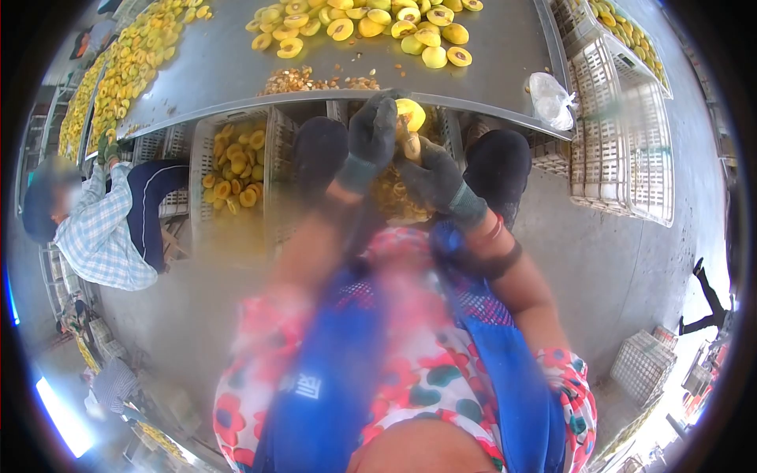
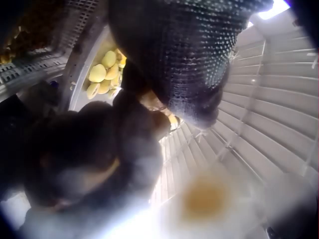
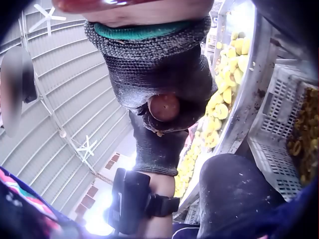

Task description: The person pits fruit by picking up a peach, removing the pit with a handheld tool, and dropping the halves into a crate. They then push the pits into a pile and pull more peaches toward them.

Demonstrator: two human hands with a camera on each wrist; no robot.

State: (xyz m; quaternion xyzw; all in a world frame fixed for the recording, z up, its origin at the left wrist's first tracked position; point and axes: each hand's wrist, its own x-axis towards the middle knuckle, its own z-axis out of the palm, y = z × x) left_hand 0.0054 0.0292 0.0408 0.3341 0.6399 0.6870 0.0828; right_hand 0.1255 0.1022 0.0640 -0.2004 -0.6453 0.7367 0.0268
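Observation:
Both hands wear dark knitted gloves and meet just in front of the bench edge. My left hand (image 1: 372, 132) grips a yellow peach half (image 1: 411, 115) at its fingertips. Close below the fruit, my right hand (image 1: 434, 180) has its fingers curled round a tool with a wooden handle (image 1: 412, 147). The handle's round brown end (image 3: 164, 107) pokes out of the right fist in the right wrist view; the tool's working end is hidden. Cut peaches (image 1: 367, 20) lie heaped on the metal table (image 1: 473, 75), and brown pits (image 1: 296, 81) lie near its front edge.
Under the bench stands a crate of peach halves (image 1: 236, 169). A knotted clear plastic bag (image 1: 550, 101) sits at the right corner, beside stacked white crates (image 1: 619, 130). At left, another person (image 1: 106, 225) sits at the same bench. My knees (image 1: 497, 162) flank the work.

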